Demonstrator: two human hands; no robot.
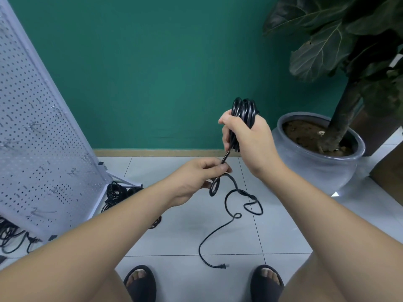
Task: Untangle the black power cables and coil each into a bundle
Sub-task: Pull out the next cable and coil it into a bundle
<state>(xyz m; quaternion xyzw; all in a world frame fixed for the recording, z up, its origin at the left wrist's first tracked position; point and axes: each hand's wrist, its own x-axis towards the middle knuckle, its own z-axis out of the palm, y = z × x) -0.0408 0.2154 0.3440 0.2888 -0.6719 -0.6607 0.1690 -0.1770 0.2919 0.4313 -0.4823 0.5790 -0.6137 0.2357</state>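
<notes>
My right hand (248,138) grips a coil of black power cable (243,110), held upright in front of the green wall. From the coil one strand runs down to my left hand (202,173), which pinches it between thumb and fingers. Below that hand the loose cable tail (234,214) hangs in kinks and small loops down to the tiled floor. It ends in a two-pin plug (222,266) lying between my feet.
A white perforated board (39,136) leans at the left, with several coiled black cables (117,192) at its foot and more loose cable (11,236) at the far left. A grey pot (314,166) with a large plant stands at the right.
</notes>
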